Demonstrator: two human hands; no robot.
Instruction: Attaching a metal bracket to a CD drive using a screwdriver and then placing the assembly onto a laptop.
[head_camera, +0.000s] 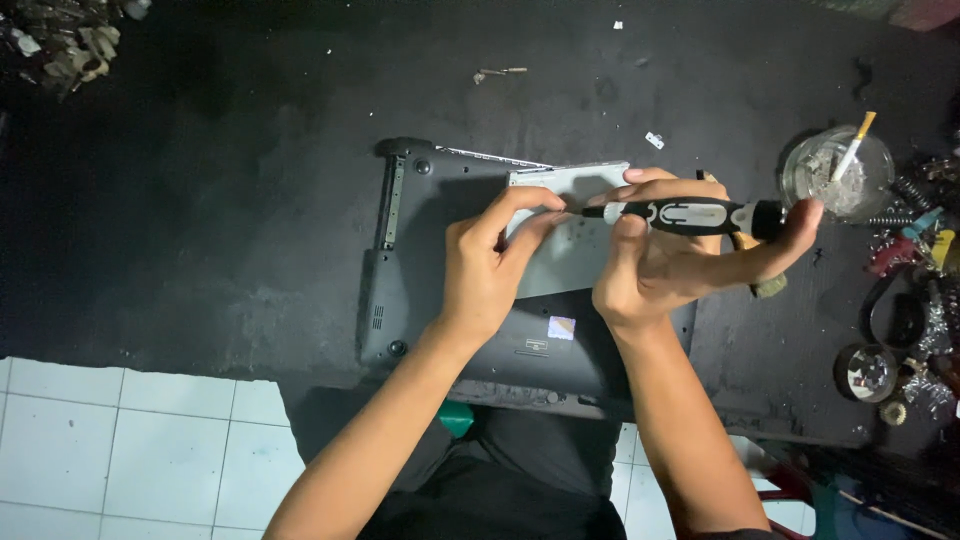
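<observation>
Two hands work over our upturned laptop (450, 300) on the tabletop (200, 200): right hand (665, 265) grips a screwdriver (690, 213), left hand (490, 265) pinches its tip (575, 211) over the silver panel (575, 255)

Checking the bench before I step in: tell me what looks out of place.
A thin grey drive lies askew on the upturned laptop. Loose screws and white bits are scattered on the dark table.
</observation>
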